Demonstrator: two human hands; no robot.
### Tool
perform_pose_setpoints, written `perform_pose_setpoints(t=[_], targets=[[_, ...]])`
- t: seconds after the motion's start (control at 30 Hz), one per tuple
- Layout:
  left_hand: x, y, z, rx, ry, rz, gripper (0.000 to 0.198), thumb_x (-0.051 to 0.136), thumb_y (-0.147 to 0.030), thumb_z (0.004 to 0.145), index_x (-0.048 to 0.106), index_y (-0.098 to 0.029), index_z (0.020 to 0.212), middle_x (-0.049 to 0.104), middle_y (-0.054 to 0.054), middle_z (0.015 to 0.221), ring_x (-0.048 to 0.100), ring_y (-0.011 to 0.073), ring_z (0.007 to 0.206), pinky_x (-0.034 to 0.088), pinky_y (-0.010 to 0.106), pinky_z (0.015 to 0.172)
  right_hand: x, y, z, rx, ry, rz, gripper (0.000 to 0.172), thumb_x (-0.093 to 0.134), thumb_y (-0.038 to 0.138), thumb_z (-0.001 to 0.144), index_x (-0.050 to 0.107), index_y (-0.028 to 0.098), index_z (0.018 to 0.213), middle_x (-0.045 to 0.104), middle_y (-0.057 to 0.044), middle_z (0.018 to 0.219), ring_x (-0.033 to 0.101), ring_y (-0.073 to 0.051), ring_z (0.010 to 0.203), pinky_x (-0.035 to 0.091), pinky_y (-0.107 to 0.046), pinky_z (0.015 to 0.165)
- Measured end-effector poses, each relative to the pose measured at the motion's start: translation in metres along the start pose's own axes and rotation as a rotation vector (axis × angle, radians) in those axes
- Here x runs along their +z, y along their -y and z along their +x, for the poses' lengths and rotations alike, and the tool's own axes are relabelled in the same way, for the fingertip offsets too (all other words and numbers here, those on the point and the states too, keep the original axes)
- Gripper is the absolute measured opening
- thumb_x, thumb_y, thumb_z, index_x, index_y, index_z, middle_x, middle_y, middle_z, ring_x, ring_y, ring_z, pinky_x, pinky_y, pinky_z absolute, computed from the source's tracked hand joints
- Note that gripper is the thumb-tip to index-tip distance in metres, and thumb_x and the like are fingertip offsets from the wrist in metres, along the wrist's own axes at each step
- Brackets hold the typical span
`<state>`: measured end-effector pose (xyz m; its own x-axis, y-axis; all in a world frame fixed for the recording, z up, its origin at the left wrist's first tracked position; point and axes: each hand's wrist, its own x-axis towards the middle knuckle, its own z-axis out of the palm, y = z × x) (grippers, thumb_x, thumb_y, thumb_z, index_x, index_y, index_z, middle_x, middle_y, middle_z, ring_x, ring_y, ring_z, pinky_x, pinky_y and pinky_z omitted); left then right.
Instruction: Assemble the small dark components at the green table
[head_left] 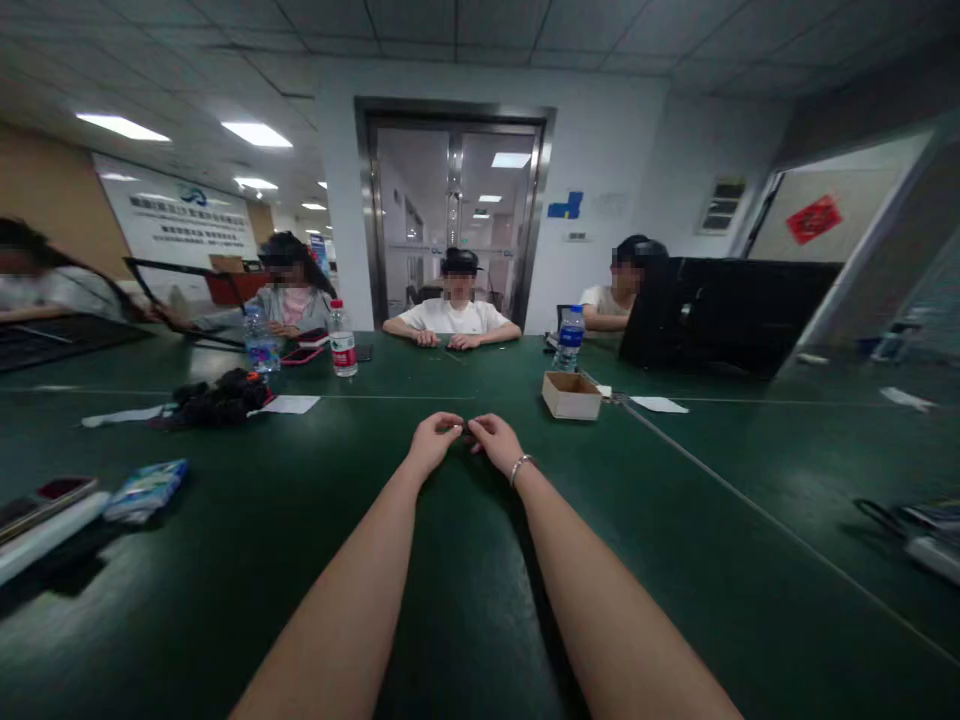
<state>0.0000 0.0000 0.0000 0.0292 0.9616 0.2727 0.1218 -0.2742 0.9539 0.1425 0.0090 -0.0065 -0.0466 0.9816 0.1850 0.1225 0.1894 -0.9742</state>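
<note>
Both my arms reach forward over the green table [465, 560]. My left hand [435, 444] is closed in a pinch, its fingertips pointing right. Facing it, my right hand [495, 442], with a bracelet [520, 467] at the wrist, pinches too. A small dark object [466, 427] shows between the two sets of fingertips, at the right hand's fingers. It is too small to name, and whether the left fingers grip it or only touch it I cannot tell. An open cardboard box [571, 397] stands beyond my right hand.
Water bottles [343, 340] stand at the far side, one behind the box. Left lie a black bundle [221, 397], paper [292, 404], a blue packet [148, 490] and phones. A black monitor [727, 310] stands at right. Several people sit around the table, one [454, 315] directly opposite.
</note>
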Motion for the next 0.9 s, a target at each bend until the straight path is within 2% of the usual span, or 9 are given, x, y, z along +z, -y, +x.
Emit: perform_pose_setpoints(t=[0.1, 0.2, 0.33, 0.43, 0.6, 0.67, 0.77, 0.9], targets=[[0.004, 0.001, 0.001, -0.086, -0.067, -0.006, 0.015, 0.055, -0.026, 0.075, 0.057, -0.013, 0.084, 0.056, 0.0, 0.063, 0.052, 0.0088, 0.054, 0.04, 0.019, 0.051, 0.001, 0.003, -0.001, 0.003, 0.024, 0.011, 0.008, 0.056, 0.021, 0.079, 0.052, 0.014, 0.08, 0.06, 0.0, 0.066, 0.059, -0.009, 0.054, 0.044, -0.017, 0.044], [0.007, -0.001, 0.0, -0.102, -0.067, 0.009, 0.021, 0.049, -0.033, 0.08, 0.056, -0.014, 0.083, 0.051, -0.002, 0.053, 0.046, 0.0078, 0.045, 0.036, 0.019, 0.046, 0.001, 0.006, -0.002, -0.001, 0.046, 0.008, 0.007, 0.054, 0.02, 0.08, 0.053, 0.014, 0.078, 0.061, 0.0, 0.064, 0.059, -0.009, 0.053, 0.044, -0.017, 0.045], [0.008, -0.006, -0.002, -0.092, -0.009, -0.017, 0.023, 0.054, -0.032, 0.078, 0.055, -0.014, 0.09, 0.057, -0.001, 0.06, 0.051, 0.0084, 0.051, 0.039, 0.019, 0.051, 0.0, 0.011, -0.004, 0.018, 0.026, -0.023, 0.007, 0.053, 0.021, 0.081, 0.053, 0.014, 0.08, 0.061, 0.001, 0.061, 0.054, -0.007, 0.043, 0.043, -0.018, 0.044], [0.005, -0.006, -0.002, -0.112, 0.015, 0.064, 0.026, 0.056, -0.038, 0.076, 0.056, -0.013, 0.084, 0.06, 0.002, 0.064, 0.054, 0.0103, 0.055, 0.04, 0.021, 0.054, -0.001, 0.014, -0.006, 0.025, 0.021, -0.039, 0.007, 0.053, 0.021, 0.082, 0.053, 0.014, 0.081, 0.062, 0.001, 0.061, 0.052, -0.006, 0.041, 0.042, -0.017, 0.044], [0.005, -0.005, -0.004, -0.109, 0.007, 0.291, 0.052, 0.035, -0.061, 0.079, 0.058, -0.015, 0.069, 0.058, 0.003, 0.055, 0.053, 0.013, 0.051, 0.04, 0.024, 0.054, -0.002, 0.012, -0.005, 0.016, 0.037, -0.035, 0.008, 0.051, 0.022, 0.083, 0.053, 0.014, 0.084, 0.062, 0.0, 0.064, 0.053, -0.006, 0.042, 0.042, -0.017, 0.046], [0.006, -0.004, -0.004, -0.111, 0.016, 0.295, 0.052, 0.033, -0.06, 0.08, 0.059, -0.015, 0.073, 0.06, 0.003, 0.057, 0.055, 0.0132, 0.053, 0.04, 0.024, 0.055, -0.002, 0.011, -0.004, 0.015, 0.03, -0.041, 0.009, 0.052, 0.023, 0.083, 0.053, 0.014, 0.085, 0.062, 0.0, 0.066, 0.054, -0.006, 0.043, 0.043, -0.017, 0.046], [0.007, -0.004, -0.005, -0.101, -0.002, 0.322, 0.042, 0.04, -0.055, 0.079, 0.058, -0.018, 0.076, 0.063, 0.002, 0.066, 0.056, 0.0131, 0.058, 0.04, 0.023, 0.056, -0.002, 0.011, -0.004, 0.012, 0.019, -0.049, 0.008, 0.054, 0.022, 0.082, 0.053, 0.014, 0.085, 0.062, 0.0, 0.067, 0.054, -0.006, 0.043, 0.043, -0.018, 0.046], [0.005, -0.007, -0.005, -0.115, 0.015, 0.453, 0.054, 0.029, -0.057, 0.082, 0.055, -0.017, 0.056, 0.06, 0.004, 0.059, 0.054, 0.0153, 0.055, 0.039, 0.027, 0.058, -0.002, 0.01, -0.003, -0.003, 0.043, -0.019, 0.006, 0.053, 0.02, 0.081, 0.053, 0.014, 0.084, 0.063, -0.001, 0.069, 0.055, -0.007, 0.046, 0.045, -0.018, 0.047]])
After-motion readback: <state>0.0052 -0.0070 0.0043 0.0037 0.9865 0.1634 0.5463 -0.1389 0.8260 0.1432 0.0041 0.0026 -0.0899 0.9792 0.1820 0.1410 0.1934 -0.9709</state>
